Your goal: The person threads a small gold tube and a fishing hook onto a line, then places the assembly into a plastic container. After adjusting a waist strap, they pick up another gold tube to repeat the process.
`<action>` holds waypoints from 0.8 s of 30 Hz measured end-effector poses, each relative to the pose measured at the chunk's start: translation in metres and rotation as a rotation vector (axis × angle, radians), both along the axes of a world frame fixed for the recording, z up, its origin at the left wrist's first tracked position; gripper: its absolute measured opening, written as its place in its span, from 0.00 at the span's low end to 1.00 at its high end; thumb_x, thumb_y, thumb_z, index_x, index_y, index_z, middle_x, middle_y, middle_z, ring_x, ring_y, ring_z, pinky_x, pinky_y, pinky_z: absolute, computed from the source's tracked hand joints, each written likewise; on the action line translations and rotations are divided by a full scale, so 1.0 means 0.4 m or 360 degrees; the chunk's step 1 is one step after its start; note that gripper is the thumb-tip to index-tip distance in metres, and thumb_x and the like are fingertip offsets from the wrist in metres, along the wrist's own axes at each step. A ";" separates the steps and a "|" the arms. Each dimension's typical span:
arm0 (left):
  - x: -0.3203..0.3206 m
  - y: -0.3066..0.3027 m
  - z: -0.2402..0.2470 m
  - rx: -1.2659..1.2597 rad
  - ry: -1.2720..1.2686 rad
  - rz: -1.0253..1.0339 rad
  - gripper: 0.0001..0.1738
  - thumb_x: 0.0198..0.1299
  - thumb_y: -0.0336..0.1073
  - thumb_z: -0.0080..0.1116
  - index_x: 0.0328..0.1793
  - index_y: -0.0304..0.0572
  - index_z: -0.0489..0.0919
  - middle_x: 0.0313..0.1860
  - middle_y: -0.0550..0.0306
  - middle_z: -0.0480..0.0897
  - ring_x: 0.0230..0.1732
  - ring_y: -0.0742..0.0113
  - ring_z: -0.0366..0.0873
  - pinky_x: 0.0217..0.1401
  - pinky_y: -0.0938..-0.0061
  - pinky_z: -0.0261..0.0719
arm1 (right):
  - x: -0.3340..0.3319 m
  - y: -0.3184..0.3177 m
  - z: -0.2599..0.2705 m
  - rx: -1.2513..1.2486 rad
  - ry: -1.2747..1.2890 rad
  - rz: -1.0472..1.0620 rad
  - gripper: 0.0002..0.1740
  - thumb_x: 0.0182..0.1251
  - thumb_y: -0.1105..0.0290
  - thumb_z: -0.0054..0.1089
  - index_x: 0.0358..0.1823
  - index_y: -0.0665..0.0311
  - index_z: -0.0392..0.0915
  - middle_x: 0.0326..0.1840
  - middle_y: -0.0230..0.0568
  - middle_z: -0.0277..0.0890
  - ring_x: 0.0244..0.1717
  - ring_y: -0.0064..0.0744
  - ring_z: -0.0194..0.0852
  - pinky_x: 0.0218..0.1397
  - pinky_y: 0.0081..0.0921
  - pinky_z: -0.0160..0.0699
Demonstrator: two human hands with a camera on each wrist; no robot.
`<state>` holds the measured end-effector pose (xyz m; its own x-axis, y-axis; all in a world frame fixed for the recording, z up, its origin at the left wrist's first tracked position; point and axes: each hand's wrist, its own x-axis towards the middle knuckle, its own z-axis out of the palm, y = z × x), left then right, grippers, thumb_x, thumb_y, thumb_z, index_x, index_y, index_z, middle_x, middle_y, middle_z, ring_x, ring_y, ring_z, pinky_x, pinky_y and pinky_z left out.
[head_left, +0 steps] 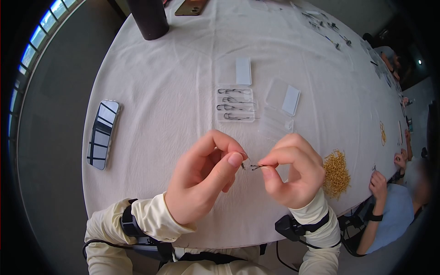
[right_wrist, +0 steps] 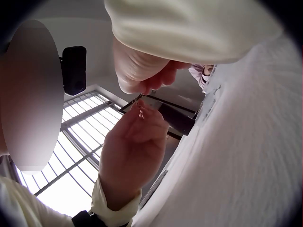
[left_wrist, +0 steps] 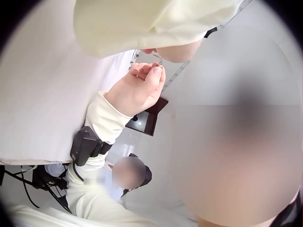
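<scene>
Over the near part of the table, my two hands meet almost fingertip to fingertip. Thumb and forefinger of my left hand (head_left: 201, 176) pinch a small dark piece (head_left: 244, 167) with a thin strand by it; its kind cannot be told. My right hand (head_left: 295, 169) pinches a thin dark forked piece (head_left: 256, 167) with black-tipped ends pointing left. Only a narrow gap shows between the two pieces. Beyond the hands lies a clear plastic case (head_left: 235, 118) whose compartments hold thin black looped strands (head_left: 234, 108). In the left wrist view, my right hand (left_wrist: 139, 87) shows its pinched fingertips.
A heap of small gold pieces (head_left: 337, 174) lies right of my right hand. A second clear case (head_left: 275, 120) stands beside the first. A phone (head_left: 103, 135) lies at left, a dark cup (head_left: 149, 20) at the back. Another person's hand (head_left: 378, 183) rests at the right edge.
</scene>
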<state>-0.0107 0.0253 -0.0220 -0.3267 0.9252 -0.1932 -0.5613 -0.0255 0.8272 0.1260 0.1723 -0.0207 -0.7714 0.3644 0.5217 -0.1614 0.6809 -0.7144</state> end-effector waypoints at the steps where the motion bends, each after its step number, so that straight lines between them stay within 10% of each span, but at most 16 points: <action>1: 0.002 0.002 -0.004 0.0055 0.0304 0.0105 0.05 0.73 0.32 0.55 0.48 0.39 0.74 0.36 0.66 0.73 0.34 0.78 0.70 0.36 0.80 0.71 | 0.000 0.000 0.002 -0.0042 -0.0017 -0.0008 0.11 0.50 0.85 0.67 0.34 0.66 0.82 0.32 0.35 0.76 0.28 0.26 0.75 0.31 0.22 0.76; 8: -0.014 0.003 -0.008 0.0221 0.1323 0.0176 0.03 0.63 0.24 0.60 0.43 0.33 0.80 0.40 0.56 0.74 0.36 0.75 0.71 0.39 0.80 0.70 | 0.000 -0.002 0.001 -0.0097 -0.0046 -0.0012 0.09 0.52 0.85 0.67 0.35 0.66 0.82 0.32 0.35 0.76 0.28 0.24 0.75 0.31 0.21 0.75; 24: -0.008 0.004 -0.009 0.0032 0.1284 0.0175 0.03 0.61 0.21 0.62 0.40 0.33 0.80 0.40 0.57 0.76 0.36 0.76 0.74 0.37 0.82 0.71 | -0.004 -0.013 -0.007 -0.0320 -0.0060 -0.0047 0.07 0.57 0.83 0.68 0.35 0.66 0.82 0.31 0.36 0.77 0.28 0.24 0.73 0.31 0.21 0.73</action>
